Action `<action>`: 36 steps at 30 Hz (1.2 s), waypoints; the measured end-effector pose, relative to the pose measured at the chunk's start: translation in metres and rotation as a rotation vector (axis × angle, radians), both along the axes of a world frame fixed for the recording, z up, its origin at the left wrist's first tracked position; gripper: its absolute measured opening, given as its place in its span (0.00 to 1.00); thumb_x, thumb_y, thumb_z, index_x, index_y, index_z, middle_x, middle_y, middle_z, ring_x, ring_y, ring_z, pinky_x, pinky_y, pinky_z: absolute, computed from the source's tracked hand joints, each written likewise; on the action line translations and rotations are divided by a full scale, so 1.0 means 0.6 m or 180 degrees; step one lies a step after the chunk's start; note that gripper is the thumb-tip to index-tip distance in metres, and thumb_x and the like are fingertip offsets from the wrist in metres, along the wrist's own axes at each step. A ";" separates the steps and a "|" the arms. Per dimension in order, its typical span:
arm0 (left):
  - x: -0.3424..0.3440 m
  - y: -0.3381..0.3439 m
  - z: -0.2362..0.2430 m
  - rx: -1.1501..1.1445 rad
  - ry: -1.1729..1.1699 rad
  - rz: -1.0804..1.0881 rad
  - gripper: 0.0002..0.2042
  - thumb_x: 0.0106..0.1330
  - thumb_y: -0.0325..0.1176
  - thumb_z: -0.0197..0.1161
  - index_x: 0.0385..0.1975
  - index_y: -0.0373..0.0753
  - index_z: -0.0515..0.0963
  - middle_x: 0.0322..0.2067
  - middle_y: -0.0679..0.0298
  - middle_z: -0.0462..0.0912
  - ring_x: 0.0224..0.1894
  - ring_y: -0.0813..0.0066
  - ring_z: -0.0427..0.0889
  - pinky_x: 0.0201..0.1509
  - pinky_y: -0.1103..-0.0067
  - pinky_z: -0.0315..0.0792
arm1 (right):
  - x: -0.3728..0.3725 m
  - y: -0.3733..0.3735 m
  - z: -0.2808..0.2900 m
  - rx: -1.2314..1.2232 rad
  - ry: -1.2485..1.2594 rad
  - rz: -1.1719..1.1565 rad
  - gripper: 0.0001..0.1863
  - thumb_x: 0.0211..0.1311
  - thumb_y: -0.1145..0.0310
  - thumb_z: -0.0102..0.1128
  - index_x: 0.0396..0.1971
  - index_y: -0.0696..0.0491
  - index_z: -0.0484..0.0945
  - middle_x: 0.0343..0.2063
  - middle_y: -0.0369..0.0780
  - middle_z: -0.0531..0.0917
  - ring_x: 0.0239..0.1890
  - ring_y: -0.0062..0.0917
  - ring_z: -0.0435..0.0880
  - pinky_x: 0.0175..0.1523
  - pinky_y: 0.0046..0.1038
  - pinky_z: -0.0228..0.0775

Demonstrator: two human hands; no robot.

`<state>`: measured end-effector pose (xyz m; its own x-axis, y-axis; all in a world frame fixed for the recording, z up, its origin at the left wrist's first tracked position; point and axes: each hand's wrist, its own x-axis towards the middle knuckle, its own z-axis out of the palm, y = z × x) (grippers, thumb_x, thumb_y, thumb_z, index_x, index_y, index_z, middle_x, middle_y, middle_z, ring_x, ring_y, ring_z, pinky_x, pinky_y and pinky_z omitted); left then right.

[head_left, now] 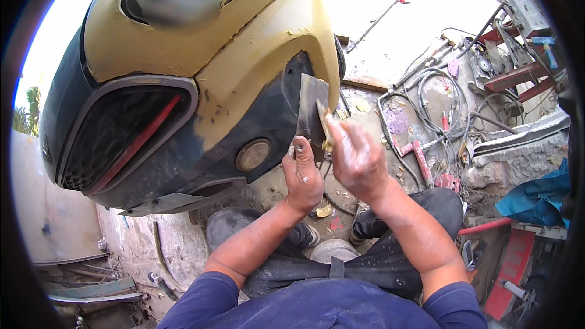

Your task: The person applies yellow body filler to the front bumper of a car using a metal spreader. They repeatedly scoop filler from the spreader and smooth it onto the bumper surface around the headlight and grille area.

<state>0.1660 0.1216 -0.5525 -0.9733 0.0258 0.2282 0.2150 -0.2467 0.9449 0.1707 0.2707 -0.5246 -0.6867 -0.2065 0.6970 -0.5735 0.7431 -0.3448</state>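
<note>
In front of me stands a car's front end, its fender (277,36) coated in tan filler and its dark blue bumper (213,140) partly smeared with it. My left hand (304,183) is closed round the lower end of a flat grey plate (312,100), thumb on its near face. My right hand (361,161) pinches a thin flat spreader (323,116) with yellowish filler on it. The spreader is close against the plate's right edge; whether they touch I cannot tell. Below the plate, a round light (253,154) sits in the bumper.
A black grille (122,131) with a red stripe is at left. Coiled hoses (426,97), a red-handled tool (420,161) and scraps litter the ground at right. A red metal frame (518,79) stands farther right, above a blue cloth (539,198). I sit on a round pale seat (334,250).
</note>
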 end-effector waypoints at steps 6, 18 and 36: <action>-0.011 -0.010 -0.005 0.0199 -0.0406 -0.0127 0.30 0.88 0.57 0.48 0.58 0.30 0.79 0.50 0.62 0.85 0.51 0.76 0.83 0.57 0.76 0.75 | -0.052 0.055 0.034 -0.0425 0.0271 -0.0608 0.20 0.64 0.82 0.64 0.57 0.61 0.83 0.41 0.51 0.87 0.40 0.46 0.89 0.43 0.39 0.85; -0.007 -0.031 0.013 0.0344 -0.0404 -0.0502 0.38 0.87 0.66 0.33 0.51 0.35 0.81 0.45 0.62 0.86 0.46 0.75 0.86 0.53 0.75 0.80 | 0.030 -0.016 0.022 -0.0043 0.0067 0.0735 0.32 0.50 0.82 0.66 0.61 0.67 0.80 0.44 0.50 0.85 0.41 0.42 0.88 0.43 0.38 0.84; -0.013 -0.017 0.016 0.0756 -0.0452 -0.0805 0.41 0.87 0.65 0.35 0.76 0.28 0.66 0.71 0.51 0.76 0.75 0.59 0.74 0.83 0.63 0.61 | 0.016 -0.011 0.021 -0.0173 0.0078 0.0531 0.27 0.54 0.83 0.64 0.57 0.69 0.81 0.40 0.49 0.85 0.41 0.40 0.88 0.42 0.36 0.86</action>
<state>0.1582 0.1117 -0.5427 -0.9653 0.2322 0.1199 -0.0100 -0.4911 0.8710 0.1804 0.2644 -0.5122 -0.6288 -0.2776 0.7263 -0.6959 0.6177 -0.3664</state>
